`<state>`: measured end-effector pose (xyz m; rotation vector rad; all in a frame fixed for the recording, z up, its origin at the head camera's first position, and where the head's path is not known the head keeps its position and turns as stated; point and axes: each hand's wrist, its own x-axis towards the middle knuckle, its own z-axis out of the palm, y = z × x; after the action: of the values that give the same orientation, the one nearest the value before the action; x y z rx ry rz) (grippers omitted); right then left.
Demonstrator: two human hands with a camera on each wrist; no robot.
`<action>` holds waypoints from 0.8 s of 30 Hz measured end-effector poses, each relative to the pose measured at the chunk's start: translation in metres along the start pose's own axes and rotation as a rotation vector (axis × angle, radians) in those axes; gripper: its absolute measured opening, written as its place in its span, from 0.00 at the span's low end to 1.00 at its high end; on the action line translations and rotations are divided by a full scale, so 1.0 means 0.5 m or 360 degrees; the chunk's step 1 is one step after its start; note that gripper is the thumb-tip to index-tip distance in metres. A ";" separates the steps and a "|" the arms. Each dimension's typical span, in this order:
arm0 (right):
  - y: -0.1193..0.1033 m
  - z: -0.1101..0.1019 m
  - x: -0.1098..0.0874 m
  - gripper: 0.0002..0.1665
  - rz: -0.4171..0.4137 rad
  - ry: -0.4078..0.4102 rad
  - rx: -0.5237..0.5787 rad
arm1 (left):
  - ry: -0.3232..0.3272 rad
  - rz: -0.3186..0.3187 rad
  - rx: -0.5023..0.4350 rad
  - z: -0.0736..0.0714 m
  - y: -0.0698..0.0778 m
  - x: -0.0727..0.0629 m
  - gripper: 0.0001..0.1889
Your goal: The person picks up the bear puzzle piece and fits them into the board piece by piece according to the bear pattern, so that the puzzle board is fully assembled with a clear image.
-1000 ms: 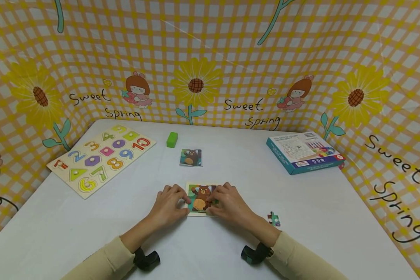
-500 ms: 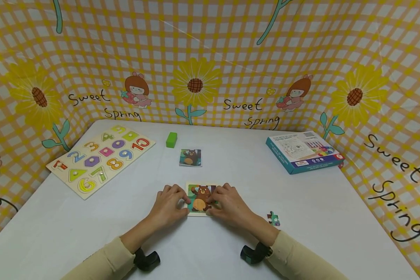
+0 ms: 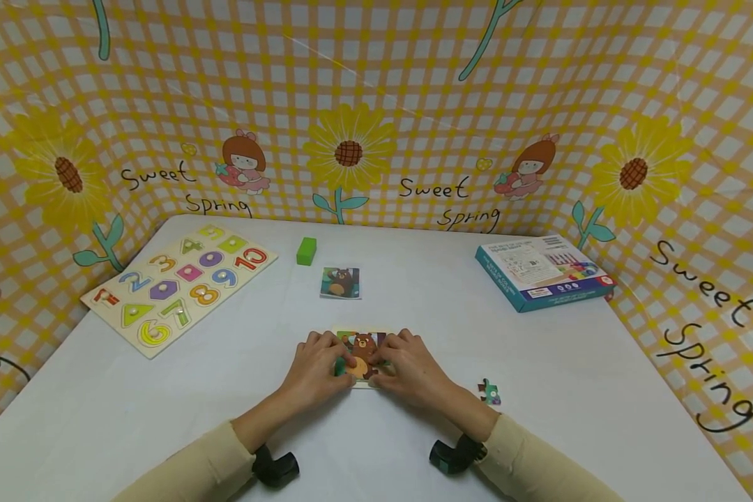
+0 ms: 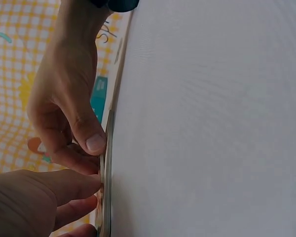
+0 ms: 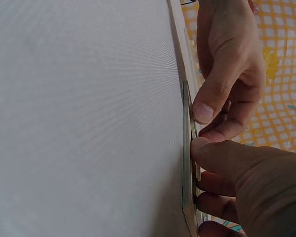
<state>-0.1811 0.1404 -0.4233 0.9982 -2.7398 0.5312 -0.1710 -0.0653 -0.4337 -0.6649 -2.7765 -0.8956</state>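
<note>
A small bear jigsaw puzzle (image 3: 364, 344) lies in a pale tray (image 3: 362, 385) in front of the person. My right hand (image 3: 414, 366) pinches a puzzle piece at the lower right of the picture between thumb and bent fingers. From the other side my left hand (image 3: 316, 362) holds the puzzle over the bear's belly, thumb at the near side and index finger on the picture. In the right wrist view a thin puzzle piece (image 5: 198, 170) stands slightly raised off the tray, by the right thumb (image 5: 201, 143). Both hands' fingertips nearly meet there. The fingers hide the picture's lower corners.
A loose puzzle piece (image 3: 491, 392) lies right of the right forearm. Behind the puzzle are a bear picture card (image 3: 341, 283) and a green block (image 3: 306, 251). A number board (image 3: 182, 289) lies at the left, a teal-sided box (image 3: 546, 272) at the back right.
My left hand has moved right, from the tray's left edge onto the picture, close to the right hand. The right hand stays in nearly the same place.
</note>
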 end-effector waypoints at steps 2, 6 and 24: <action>-0.001 0.000 0.000 0.15 0.0002 -0.0002 0.0000 | -0.0003 -0.0010 0.0013 0.002 0.001 0.000 0.06; -0.002 -0.001 0.000 0.15 0.0000 0.0003 -0.0011 | -0.0004 -0.0029 0.0026 0.006 0.001 0.000 0.06; -0.007 0.000 0.003 0.10 0.0013 -0.0002 0.0004 | -0.0006 -0.0092 -0.0031 0.010 0.003 0.002 0.06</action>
<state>-0.1799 0.1370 -0.4217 0.9887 -2.7459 0.5355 -0.1712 -0.0610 -0.4366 -0.5924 -2.8072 -0.9348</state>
